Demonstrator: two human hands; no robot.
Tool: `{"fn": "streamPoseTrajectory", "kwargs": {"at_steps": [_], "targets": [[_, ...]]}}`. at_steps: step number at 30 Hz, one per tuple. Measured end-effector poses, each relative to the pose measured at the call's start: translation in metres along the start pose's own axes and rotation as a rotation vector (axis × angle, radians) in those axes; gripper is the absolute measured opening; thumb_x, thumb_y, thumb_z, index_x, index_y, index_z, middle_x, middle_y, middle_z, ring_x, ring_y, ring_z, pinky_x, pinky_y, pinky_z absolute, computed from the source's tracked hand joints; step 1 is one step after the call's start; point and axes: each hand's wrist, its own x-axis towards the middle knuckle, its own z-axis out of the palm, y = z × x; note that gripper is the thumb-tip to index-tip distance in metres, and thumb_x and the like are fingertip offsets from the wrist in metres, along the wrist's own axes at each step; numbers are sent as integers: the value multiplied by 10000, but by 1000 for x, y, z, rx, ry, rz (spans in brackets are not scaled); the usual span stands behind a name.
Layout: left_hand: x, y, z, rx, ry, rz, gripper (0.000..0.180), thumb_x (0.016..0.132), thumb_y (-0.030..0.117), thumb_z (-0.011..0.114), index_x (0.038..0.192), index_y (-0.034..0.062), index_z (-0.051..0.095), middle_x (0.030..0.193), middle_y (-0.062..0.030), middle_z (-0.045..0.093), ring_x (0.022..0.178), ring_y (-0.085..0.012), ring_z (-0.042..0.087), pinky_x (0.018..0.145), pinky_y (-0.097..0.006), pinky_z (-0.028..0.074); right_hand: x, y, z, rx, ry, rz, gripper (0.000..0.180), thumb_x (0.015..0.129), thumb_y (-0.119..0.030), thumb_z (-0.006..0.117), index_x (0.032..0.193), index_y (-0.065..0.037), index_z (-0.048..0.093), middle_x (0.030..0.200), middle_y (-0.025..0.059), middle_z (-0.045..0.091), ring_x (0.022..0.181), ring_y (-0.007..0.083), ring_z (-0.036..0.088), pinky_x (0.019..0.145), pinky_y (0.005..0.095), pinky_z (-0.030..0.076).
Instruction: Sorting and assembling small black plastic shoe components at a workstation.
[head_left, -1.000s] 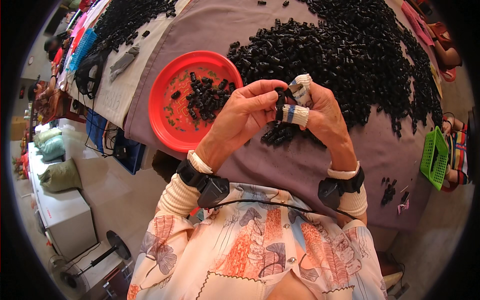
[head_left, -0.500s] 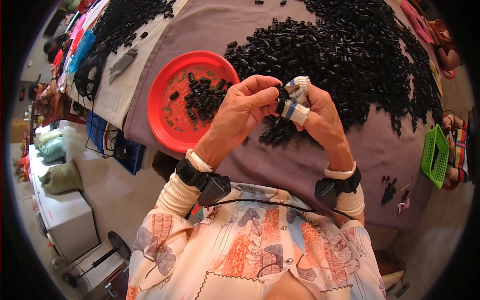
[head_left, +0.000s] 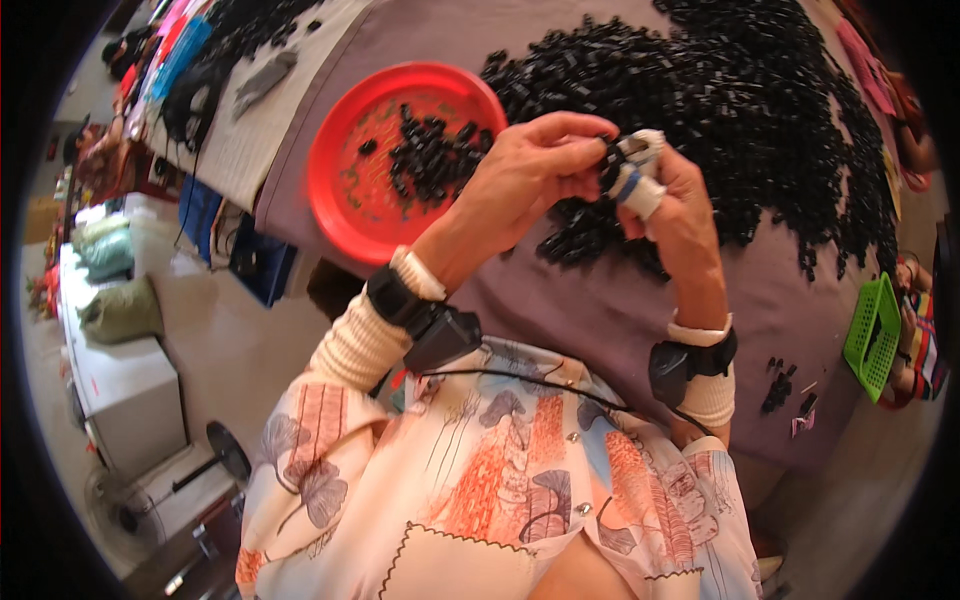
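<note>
We held one small black part pinched between left hand and right hand; few lay in the red plate (the big heap beside it remained).

Both hands raised and pinched together: left hand curled with fingertips meeting the right hand, whose fingertips are taped. Black band on each wrist.

Single head-worn fisheye view. I see it looking steeply down, close over the table. Rim bends edges.
</note>
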Motion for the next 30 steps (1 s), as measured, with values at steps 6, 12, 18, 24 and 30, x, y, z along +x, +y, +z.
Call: {"fn": "streamPoseTrajectory", "kwargs": {"at_steps": [6,12,18,24,30], "targets": [[4,-7,-10,24,30,11,238,881,112,547,1086,-5,570,880,-49,603,770,-108,586,705,-252,494,4,10,-1,12,0,16,115,820,-126,566,902,-49,590,562,-30,493,437,34,430,386,178,300],[9,-10,-5,60,6,-19,241,882,103,541,1089,-20,566,962,-80,614,821,-133,599,728,-263,497,4,12,-1,23,-22,11,146,807,-202,542,867,-70,552,560,-18,489,437,54,432,396,189,299],[4,-4,-11,-4,80,-15,207,875,99,550,1055,-3,572,894,-73,625,762,-127,599,717,-271,496,13,18,-3,43,-44,52,107,803,-133,559,859,-42,558,564,-6,495,437,59,449,391,202,341],[6,-7,-11,-8,42,15,219,882,102,543,1067,-15,554,905,-87,627,769,-146,607,719,-288,506,13,24,-10,105,-42,33,214,811,-265,626,821,-68,544,533,-20,479,416,47,432,374,187,307],[-3,-5,-9,-107,-16,-20,252,888,96,532,1102,-36,543,923,-94,628,759,-141,609,722,-283,507,9,12,-9,15,-94,16,203,807,-251,637,817,-68,549,538,-21,475,412,42,424,368,192,294]]}}
